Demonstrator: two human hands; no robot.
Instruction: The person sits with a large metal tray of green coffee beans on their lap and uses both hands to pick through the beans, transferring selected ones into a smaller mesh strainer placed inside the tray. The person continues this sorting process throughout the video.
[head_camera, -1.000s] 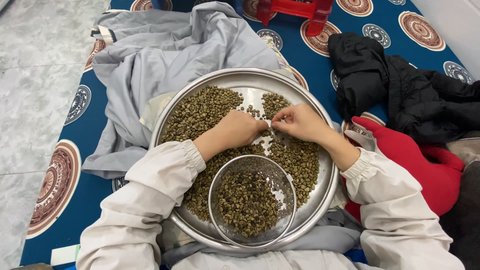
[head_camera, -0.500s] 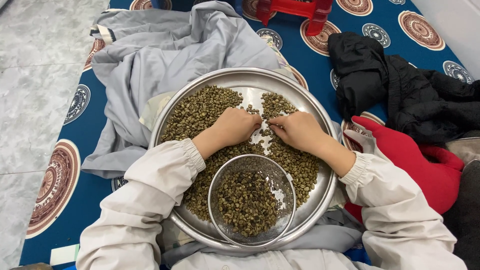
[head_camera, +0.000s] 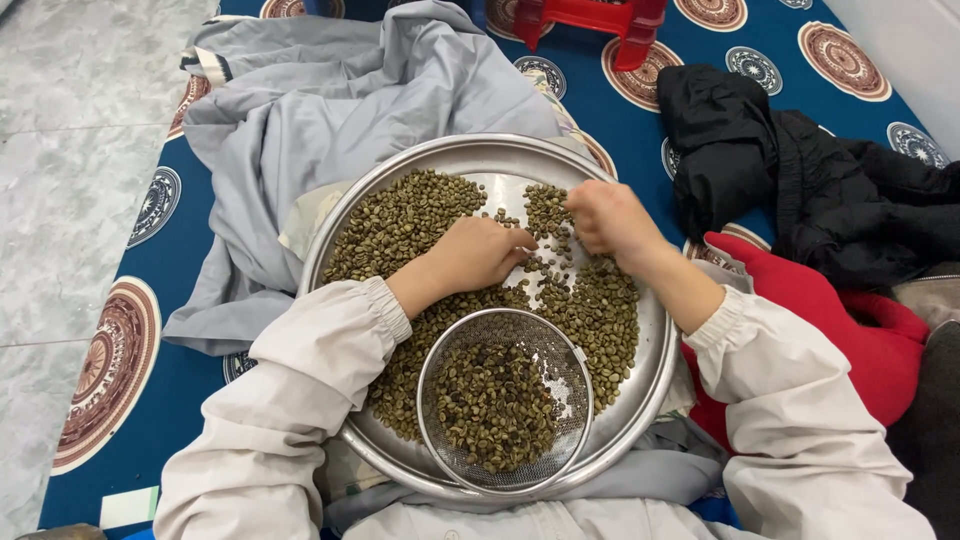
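Note:
A wide round steel tray (head_camera: 455, 155) rests on my lap, spread with greenish-brown beans (head_camera: 400, 225). A round wire-mesh sieve (head_camera: 505, 400) part-filled with the same beans sits in the tray's near side. My left hand (head_camera: 478, 254) lies palm down on the beans at the tray's middle, fingertips among loose beans in a thin patch. My right hand (head_camera: 608, 216) is just right of it, fingers curled down onto the beans near the tray's far right. Whether either hand pinches a bean is hidden.
A grey cloth (head_camera: 330, 110) lies bunched under and behind the tray. A blue patterned mat (head_camera: 150, 210) covers the floor, with grey tiles (head_camera: 60, 150) to the left. Black clothing (head_camera: 800, 180) and a red garment (head_camera: 830, 320) lie right; a red stool (head_camera: 590, 20) stands behind.
Both hands shifted a little over the beans; my right hand moved up and right toward the tray's far rim, and my left fingers pushed beans near the middle.

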